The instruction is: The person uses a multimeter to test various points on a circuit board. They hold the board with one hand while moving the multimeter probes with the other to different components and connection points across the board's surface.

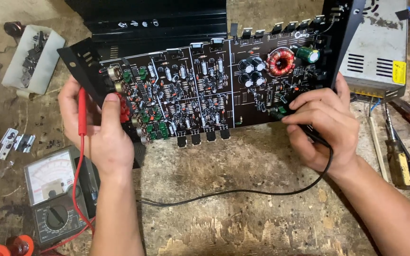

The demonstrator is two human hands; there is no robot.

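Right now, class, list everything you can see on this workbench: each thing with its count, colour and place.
circuit board: one, black, centre
red probe: one, in left hand
black probe: one, at board's right edge, under right fingers
black lead: one, across bench
analogue meter: one, grey-black, lower left
metal box: one, silver, upper right
screwdrivers: at least two, yellow-handled, right edge
white tray: one, holding metal parts, upper left
metal clips: several, silver, left
workbench: one, worn brown
left hand: gripping board's left end
right hand: on board's right side

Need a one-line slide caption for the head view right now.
Left hand holds a red probe at the black circuit board; right hand presses a black probe there, analog multimeter nearby.
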